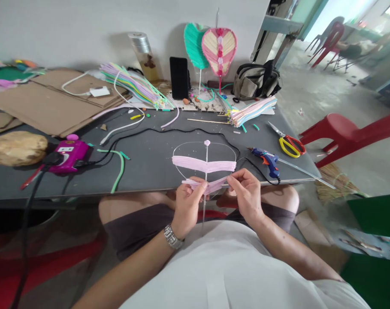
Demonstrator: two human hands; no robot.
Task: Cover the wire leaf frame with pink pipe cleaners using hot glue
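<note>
A wire-ring fan frame (174,150) on a thin white stick (204,210) leans over the table edge, with a pink rosette (207,143) at its top. A V-shaped band of pink chenille stems (190,163) crosses its middle. Below that band, my left hand (186,208) is closed with its thumb on a lower set of pink chenille stems (216,185), close to the stick. My right hand (248,195) pinches the right end of this lower set between thumb and fingers. My left fingertips are partly hidden behind the stems.
A blue glue gun (270,163) and scissors (288,143) lie to the right. Bundles of chenille stems (254,110) sit farther back, near a phone (179,78) and two finished fans (219,51). Cardboard (46,107) and a purple power socket (68,155) are at left.
</note>
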